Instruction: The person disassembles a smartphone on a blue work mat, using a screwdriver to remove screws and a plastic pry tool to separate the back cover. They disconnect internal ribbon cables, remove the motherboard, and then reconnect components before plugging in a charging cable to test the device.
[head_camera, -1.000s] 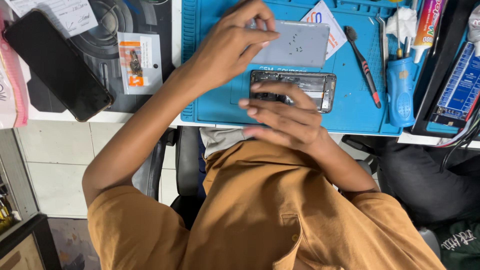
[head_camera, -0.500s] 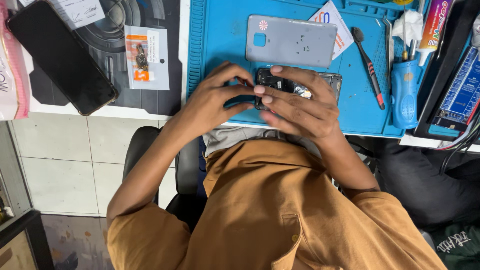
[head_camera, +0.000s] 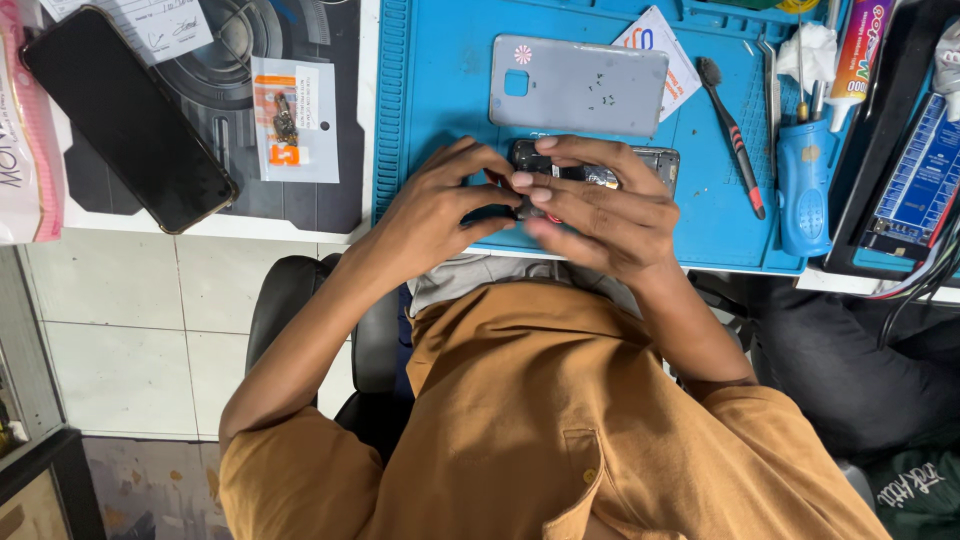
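An opened phone (head_camera: 655, 165) with its back off lies on the blue work mat (head_camera: 440, 90) near the desk's front edge. My left hand (head_camera: 435, 205) grips its left end with the fingertips. Laid across the middle of the phone, my right hand (head_camera: 600, 215) presses down with the fingers and hides most of it. The phone's grey back cover (head_camera: 580, 85) lies flat on the mat just beyond the hands, untouched.
A black-handled brush (head_camera: 730, 125), a blue screwdriver (head_camera: 800, 185) and a glue tube (head_camera: 865, 45) sit on the mat's right. A blue board-like device (head_camera: 925, 170) stands further right. A black phone (head_camera: 130, 115) and a small parts packet (head_camera: 293, 120) lie left.
My left hand set the grey back cover down on the mat and came back to the opened phone. Both hands now close on the phone.
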